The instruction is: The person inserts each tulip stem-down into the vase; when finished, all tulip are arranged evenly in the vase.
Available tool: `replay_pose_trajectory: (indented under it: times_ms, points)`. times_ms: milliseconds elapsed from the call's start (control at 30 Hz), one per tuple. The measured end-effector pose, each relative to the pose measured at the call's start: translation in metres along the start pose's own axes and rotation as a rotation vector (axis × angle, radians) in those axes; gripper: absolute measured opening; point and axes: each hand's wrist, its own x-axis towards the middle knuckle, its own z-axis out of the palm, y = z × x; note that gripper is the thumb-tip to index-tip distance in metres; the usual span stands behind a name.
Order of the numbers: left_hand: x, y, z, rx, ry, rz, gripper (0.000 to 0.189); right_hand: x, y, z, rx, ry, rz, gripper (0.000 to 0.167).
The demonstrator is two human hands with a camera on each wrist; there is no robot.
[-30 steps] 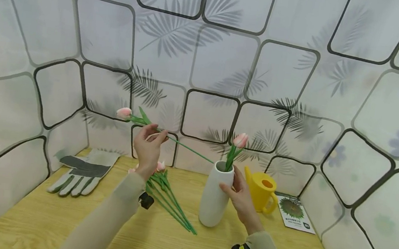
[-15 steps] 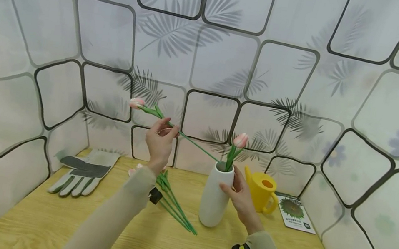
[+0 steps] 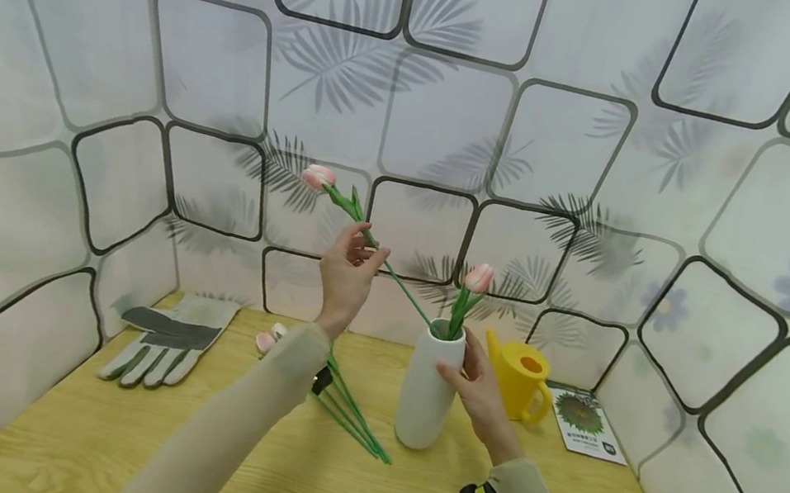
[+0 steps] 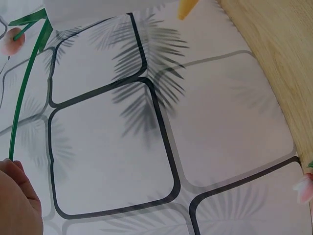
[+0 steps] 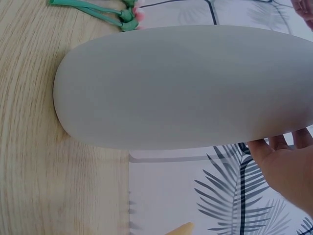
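My left hand pinches the green stem of a pink artificial tulip, raised to the left of the white vase. The held stem slants down to the right, and its lower end reaches into the vase's mouth. Fingers and thumb of my right hand grip the upper right side of the vase, which stands upright on the table. Another pink tulip stands in the vase. In the right wrist view, the vase fills much of the picture, with my right hand against its side.
Several more tulips lie on the wooden table, their stems left of the vase. A yellow watering can stands just right of the vase, beside a printed packet. Grey-white work gloves lie at the far left.
My left hand has moved right and upward, bringing the tulip to a steeper slant, its stem end now inside the vase's mouth. My right hand and the vase have stayed in place.
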Motion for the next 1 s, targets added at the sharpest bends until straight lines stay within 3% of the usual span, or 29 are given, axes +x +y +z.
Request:
replay_pose_trajectory:
  times_ms: [167,333,667,1000]
  points:
    - [-0.004,-0.001,0.008,-0.025,-0.043,0.016,0.035,0.000,0.000,0.000,0.002,-0.001,0.005,0.078]
    - [-0.012,-0.002,0.017,0.021,-0.107,0.021,0.036,0.000,-0.001,-0.001,-0.002,-0.004,-0.001,0.078]
    - [-0.028,-0.004,0.033,0.163,-0.228,0.166,0.039,0.000,0.001,-0.002,-0.016,0.017,0.006,0.079]
    - [-0.043,-0.010,0.042,0.180,-0.377,0.196,0.024,0.000,0.002,-0.001,-0.006,0.005,-0.004,0.079]
